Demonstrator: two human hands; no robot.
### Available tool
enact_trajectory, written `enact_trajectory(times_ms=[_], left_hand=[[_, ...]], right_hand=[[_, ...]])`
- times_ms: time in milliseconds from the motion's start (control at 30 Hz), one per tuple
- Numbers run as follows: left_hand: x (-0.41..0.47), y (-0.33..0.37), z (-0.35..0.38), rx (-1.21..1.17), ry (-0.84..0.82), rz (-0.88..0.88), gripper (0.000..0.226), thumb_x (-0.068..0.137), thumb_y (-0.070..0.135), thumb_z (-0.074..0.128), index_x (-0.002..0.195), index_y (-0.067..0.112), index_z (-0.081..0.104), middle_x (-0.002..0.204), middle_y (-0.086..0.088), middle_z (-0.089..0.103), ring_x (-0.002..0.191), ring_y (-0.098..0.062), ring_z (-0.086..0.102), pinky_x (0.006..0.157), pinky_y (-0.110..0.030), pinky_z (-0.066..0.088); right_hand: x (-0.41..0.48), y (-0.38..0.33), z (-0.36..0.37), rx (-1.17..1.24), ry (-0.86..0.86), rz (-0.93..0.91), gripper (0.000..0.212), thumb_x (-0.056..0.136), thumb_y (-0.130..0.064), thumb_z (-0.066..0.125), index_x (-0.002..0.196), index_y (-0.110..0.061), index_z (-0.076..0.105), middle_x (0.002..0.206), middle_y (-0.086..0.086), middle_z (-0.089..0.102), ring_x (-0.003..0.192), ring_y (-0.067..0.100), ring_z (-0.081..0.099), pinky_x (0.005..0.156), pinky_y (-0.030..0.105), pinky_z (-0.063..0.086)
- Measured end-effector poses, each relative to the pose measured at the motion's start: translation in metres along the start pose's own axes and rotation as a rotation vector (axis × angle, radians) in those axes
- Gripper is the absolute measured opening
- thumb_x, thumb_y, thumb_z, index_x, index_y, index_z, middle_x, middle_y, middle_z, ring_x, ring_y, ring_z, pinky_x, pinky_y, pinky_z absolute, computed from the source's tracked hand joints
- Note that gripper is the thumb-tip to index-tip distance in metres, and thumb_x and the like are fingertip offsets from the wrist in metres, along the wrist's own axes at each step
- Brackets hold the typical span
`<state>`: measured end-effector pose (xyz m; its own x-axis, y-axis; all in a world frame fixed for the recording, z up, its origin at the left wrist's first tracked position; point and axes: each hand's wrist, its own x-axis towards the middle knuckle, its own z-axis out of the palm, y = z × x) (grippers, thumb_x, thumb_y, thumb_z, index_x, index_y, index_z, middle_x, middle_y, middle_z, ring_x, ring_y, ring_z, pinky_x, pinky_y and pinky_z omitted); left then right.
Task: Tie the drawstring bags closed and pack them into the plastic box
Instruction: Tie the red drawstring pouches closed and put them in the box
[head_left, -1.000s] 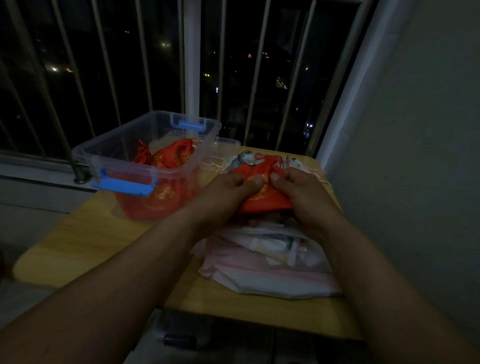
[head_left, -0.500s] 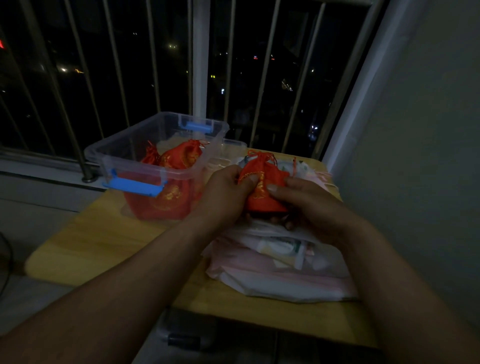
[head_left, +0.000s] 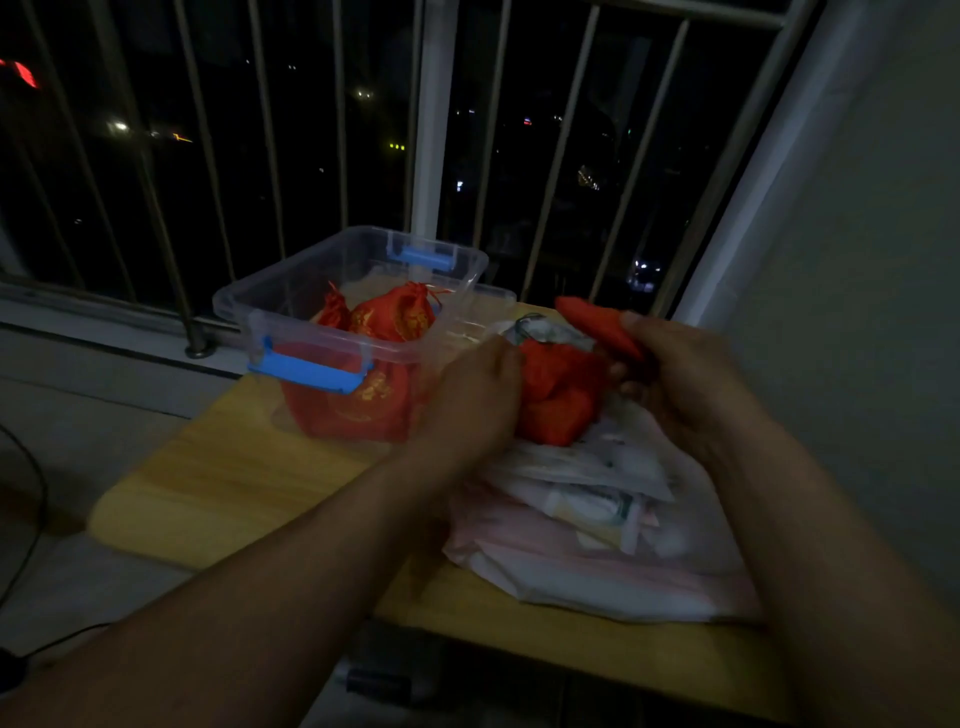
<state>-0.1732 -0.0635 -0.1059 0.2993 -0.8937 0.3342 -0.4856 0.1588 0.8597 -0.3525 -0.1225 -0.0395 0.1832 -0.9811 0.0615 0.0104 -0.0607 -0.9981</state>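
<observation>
The red fabric drawstring bag (head_left: 558, 402) sits between both hands, above the pile of white and pink plastic packets (head_left: 597, 525) on the yellow wooden desk (head_left: 234, 467). The left hand (head_left: 478, 395) curls its fingers against the bag's left side, steadying the body. The right hand (head_left: 685, 374) pinches a red fabric portion raised toward the upper right. Motion blur hides whether this is the bag's mouth or its cord. Opposed grips of this kind suit drawing the opening closed.

The clear plastic box with blue latches (head_left: 311, 283) stands just left of the hands, within short reach. It already contains several tied red bags (head_left: 395, 319). The current bag is not yet packed.
</observation>
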Motion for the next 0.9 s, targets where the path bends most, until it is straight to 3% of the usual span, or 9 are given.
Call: enact_trajectory(times_ms=[67, 167, 367, 567, 633, 733, 900], left_hand=[[-0.005, -0.004, 0.007, 0.300, -0.204, 0.102, 0.028, 0.106, 0.032, 0.046, 0.102, 0.012, 0.065, 0.090, -0.004, 0.065, 0.087, -0.024, 0.063, 0.075, -0.036, 0.046], [-0.011, -0.010, 0.014, 0.546, -0.354, 0.209, 0.039, 0.104, 0.041, 0.044, 0.122, 0.015, 0.065, 0.120, -0.011, 0.067, 0.109, -0.029, 0.060, 0.094, -0.041, 0.048], [-0.009, -0.005, 0.010, 0.511, -0.385, 0.210, 0.039, 0.108, 0.037, 0.045, 0.139, 0.019, 0.061, 0.138, -0.009, 0.062, 0.125, -0.028, 0.056, 0.106, -0.041, 0.045], [-0.010, -0.012, 0.015, 0.548, -0.357, 0.234, 0.039, 0.109, 0.036, 0.041, 0.138, 0.017, 0.059, 0.133, -0.011, 0.061, 0.122, -0.029, 0.054, 0.103, -0.042, 0.044], [-0.009, -0.011, 0.015, 0.535, -0.353, 0.249, 0.038, 0.109, 0.034, 0.041, 0.136, 0.017, 0.061, 0.132, -0.011, 0.062, 0.121, -0.028, 0.055, 0.102, -0.040, 0.043], [-0.010, -0.010, 0.014, 0.513, -0.360, 0.251, 0.038, 0.109, 0.033, 0.042, 0.138, 0.017, 0.061, 0.134, -0.010, 0.062, 0.122, -0.027, 0.055, 0.102, -0.039, 0.044], [-0.007, -0.011, 0.011, 0.526, -0.347, 0.227, 0.037, 0.106, 0.042, 0.043, 0.129, 0.019, 0.063, 0.128, -0.008, 0.063, 0.114, -0.028, 0.059, 0.094, -0.040, 0.049]], right_hand=[[0.005, -0.013, 0.009, -0.014, 0.002, -0.041, 0.016, 0.101, -0.023, 0.061, 0.092, -0.012, 0.069, 0.078, 0.009, 0.071, 0.057, 0.013, 0.061, 0.053, 0.025, 0.048], [0.008, -0.032, 0.031, -0.040, -0.037, -0.116, 0.017, 0.102, -0.027, 0.059, 0.095, -0.014, 0.068, 0.081, 0.009, 0.071, 0.057, 0.009, 0.061, 0.057, 0.026, 0.048], [0.014, -0.059, 0.083, -0.076, -0.140, -0.202, 0.022, 0.102, -0.032, 0.060, 0.104, -0.012, 0.068, 0.092, 0.013, 0.075, 0.061, 0.009, 0.064, 0.055, 0.024, 0.051], [0.009, -0.067, 0.119, -0.139, -0.246, -0.215, 0.026, 0.102, -0.036, 0.059, 0.100, -0.012, 0.069, 0.090, 0.009, 0.076, 0.063, 0.011, 0.064, 0.058, 0.026, 0.050], [0.006, -0.067, 0.125, -0.282, -0.274, -0.202, 0.036, 0.102, -0.046, 0.056, 0.104, -0.012, 0.069, 0.094, 0.009, 0.077, 0.063, 0.011, 0.065, 0.056, 0.024, 0.050], [0.007, -0.057, 0.124, -0.495, -0.174, -0.230, 0.050, 0.101, -0.057, 0.049, 0.101, -0.012, 0.073, 0.088, 0.002, 0.076, 0.059, 0.007, 0.063, 0.056, 0.025, 0.047], [0.010, -0.022, 0.087, -0.464, -0.093, -0.121, 0.046, 0.105, -0.048, 0.048, 0.093, -0.012, 0.074, 0.080, 0.001, 0.074, 0.052, 0.004, 0.061, 0.053, 0.018, 0.045]])
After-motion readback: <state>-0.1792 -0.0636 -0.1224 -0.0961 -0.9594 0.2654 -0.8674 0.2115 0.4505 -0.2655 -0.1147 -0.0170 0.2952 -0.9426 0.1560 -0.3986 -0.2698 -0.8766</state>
